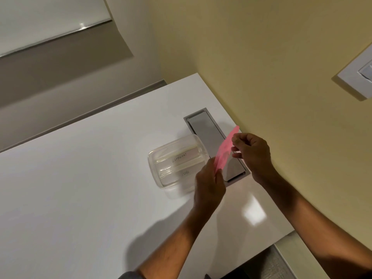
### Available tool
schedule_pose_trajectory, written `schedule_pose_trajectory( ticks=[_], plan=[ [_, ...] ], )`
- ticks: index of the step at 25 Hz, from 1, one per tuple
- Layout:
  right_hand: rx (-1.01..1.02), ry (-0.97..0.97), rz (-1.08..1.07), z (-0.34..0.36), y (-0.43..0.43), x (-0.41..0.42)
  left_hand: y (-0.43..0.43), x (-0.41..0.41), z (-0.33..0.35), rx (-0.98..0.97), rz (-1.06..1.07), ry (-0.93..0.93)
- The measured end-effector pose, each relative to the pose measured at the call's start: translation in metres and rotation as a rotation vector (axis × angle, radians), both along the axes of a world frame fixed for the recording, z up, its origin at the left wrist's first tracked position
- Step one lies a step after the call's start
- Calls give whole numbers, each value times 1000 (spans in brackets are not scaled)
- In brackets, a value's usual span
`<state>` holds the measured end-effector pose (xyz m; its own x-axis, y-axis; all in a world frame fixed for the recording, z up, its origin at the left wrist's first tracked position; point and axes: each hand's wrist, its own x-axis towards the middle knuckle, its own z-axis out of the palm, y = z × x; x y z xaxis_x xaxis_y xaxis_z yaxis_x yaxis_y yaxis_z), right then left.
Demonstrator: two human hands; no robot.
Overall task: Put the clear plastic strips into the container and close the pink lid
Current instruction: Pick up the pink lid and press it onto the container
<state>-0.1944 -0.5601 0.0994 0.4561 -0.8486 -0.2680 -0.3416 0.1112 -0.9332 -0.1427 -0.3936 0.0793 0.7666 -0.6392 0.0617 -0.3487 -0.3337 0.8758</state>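
Observation:
A clear plastic container (161, 174) sits open on the white table. Inside it lie clear plastic strips (179, 158), one with handwriting on it. The pink lid (224, 151) is in the air just right of the container, tilted nearly on edge. My left hand (209, 188) grips its lower end and my right hand (251, 152) pinches its upper side. The lid does not touch the container.
A grey metal cable hatch (207, 129) is sunk into the white table (90, 188) right behind the container, under the lid. A yellow wall (261, 67) runs along the table's right edge, with a white switch plate (360, 77). The table's near right corner ends by my right forearm.

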Motion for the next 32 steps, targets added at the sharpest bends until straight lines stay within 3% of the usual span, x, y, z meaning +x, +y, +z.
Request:
schedule_pose_trajectory(
  ticks=[6, 10, 14, 19, 21, 32],
  plan=[
    [-111, 340, 82, -21, -3, 16, 27, 38, 10, -240, 251, 589],
    [-51, 335, 134, -37, -2, 26, 50, 63, 6, -276, 341, 694],
    [-80, 299, 143, -40, 5, 43, 71, 87, -3, -167, 436, 683],
    [-78, 286, 141, -45, 14, 67, 86, 120, -27, 305, 518, 479],
    [-77, 286, 148, -46, 18, 77, 90, 131, -34, 403, 539, 429],
    [-160, 376, 178, -77, 25, 106, 98, 148, -48, 427, 520, 338]
  ],
)
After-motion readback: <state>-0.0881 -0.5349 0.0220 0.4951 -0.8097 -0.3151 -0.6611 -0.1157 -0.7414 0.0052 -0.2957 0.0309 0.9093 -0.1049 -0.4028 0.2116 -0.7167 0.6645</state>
